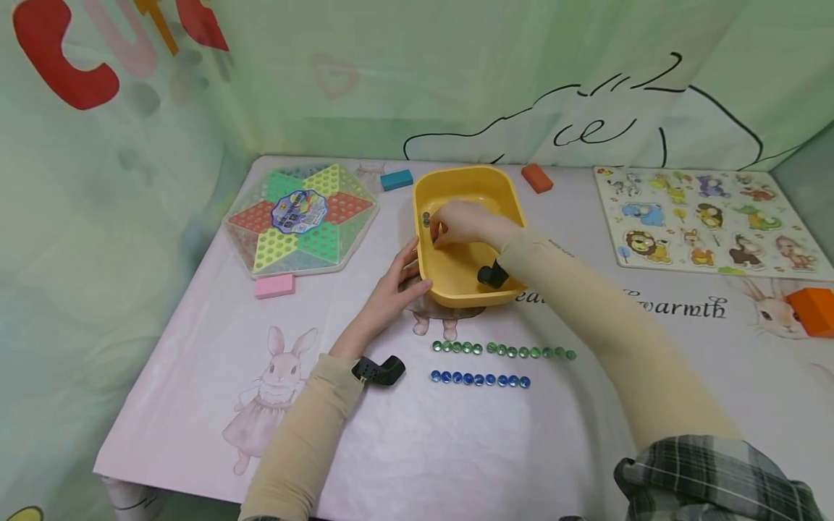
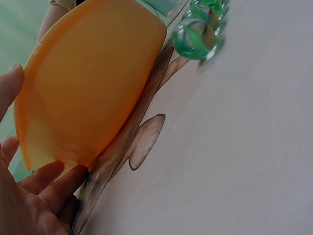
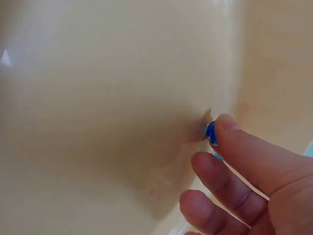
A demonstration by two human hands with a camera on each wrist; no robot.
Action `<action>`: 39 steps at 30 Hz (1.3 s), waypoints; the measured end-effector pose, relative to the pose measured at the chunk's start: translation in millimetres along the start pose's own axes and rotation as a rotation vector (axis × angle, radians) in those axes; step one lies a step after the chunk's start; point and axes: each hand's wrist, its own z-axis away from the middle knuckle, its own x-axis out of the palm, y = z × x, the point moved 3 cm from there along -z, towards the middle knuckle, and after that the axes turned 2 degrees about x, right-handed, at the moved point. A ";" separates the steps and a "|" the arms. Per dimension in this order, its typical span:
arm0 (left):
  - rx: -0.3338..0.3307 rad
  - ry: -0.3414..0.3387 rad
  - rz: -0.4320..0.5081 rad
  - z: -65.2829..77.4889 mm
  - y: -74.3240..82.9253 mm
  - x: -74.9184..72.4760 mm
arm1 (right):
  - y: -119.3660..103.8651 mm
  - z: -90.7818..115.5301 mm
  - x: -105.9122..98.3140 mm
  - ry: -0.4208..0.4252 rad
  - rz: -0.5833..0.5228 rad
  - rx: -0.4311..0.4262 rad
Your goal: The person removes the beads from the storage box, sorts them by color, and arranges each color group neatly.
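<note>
A yellow plastic basin (image 1: 465,298) stands upright on the table. My left hand (image 1: 387,289) rests against its near left side, with fingers (image 2: 51,181) spread along the outer wall. My right hand (image 1: 462,223) reaches inside, near the left wall. In the right wrist view, its thumb lies right at a blue marble (image 3: 211,133); a second bluish marble (image 3: 218,156) shows partly behind. The other fingers are bent, and I cannot tell whether the marble is pinched. Two dark marbles (image 1: 426,218) show left of this hand in the head view.
In front of the basin lie a row of green marbles (image 1: 523,352) and a row of blue marbles (image 1: 478,379). A star-patterned board (image 1: 326,250) is on the left, an animal puzzle (image 1: 710,221) on the right. Blocks lie around: blue (image 1: 396,180), pink (image 1: 275,286), orange-red (image 1: 537,178), orange (image 1: 811,311).
</note>
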 end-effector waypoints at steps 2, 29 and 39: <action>-0.006 -0.001 -0.002 0.2 -0.3 0.1 | 1.6 1.0 0.5 -0.004 0.003 0.006; -0.044 0.001 0.003 3.8 5.0 1.9 | -37.8 87.6 -33.3 0.106 -0.018 -0.138; -0.050 -0.013 0.019 9.8 27.1 1.8 | -26.8 134.2 -15.3 0.126 -0.070 -0.145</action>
